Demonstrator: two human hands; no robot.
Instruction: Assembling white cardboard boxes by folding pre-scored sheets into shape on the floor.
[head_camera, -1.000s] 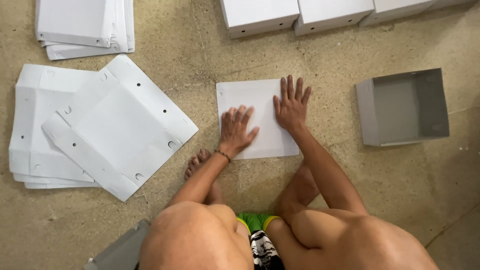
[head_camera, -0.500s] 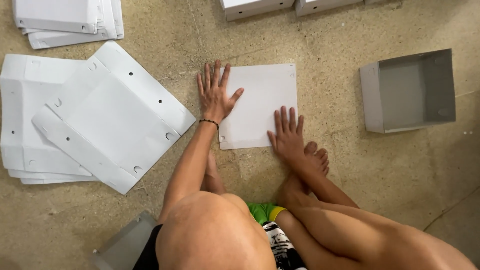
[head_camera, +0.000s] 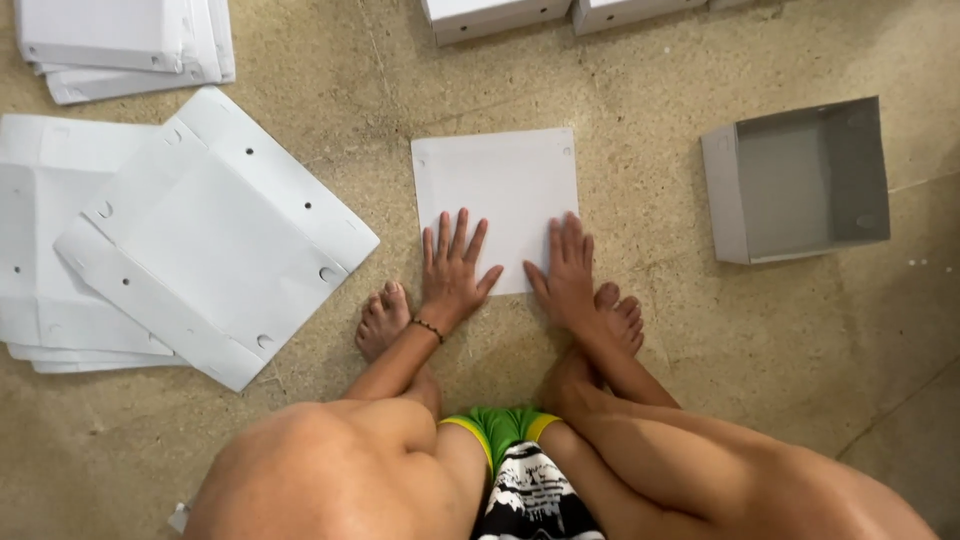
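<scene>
Where the left hand (head_camera: 452, 270) lay up at ten o'clock half a second back, both flat, open palms, right hand (head_camera: 568, 270) too, now press the white folded card (head_camera: 497, 190) at its six o'clock edge, on the floor before the feet.

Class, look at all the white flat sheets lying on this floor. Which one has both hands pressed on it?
The small square white sheet in the middle, lying alone: the left hand and right hand rest flat on its near edge. The larger punched sheets lie untouched at left.
</scene>
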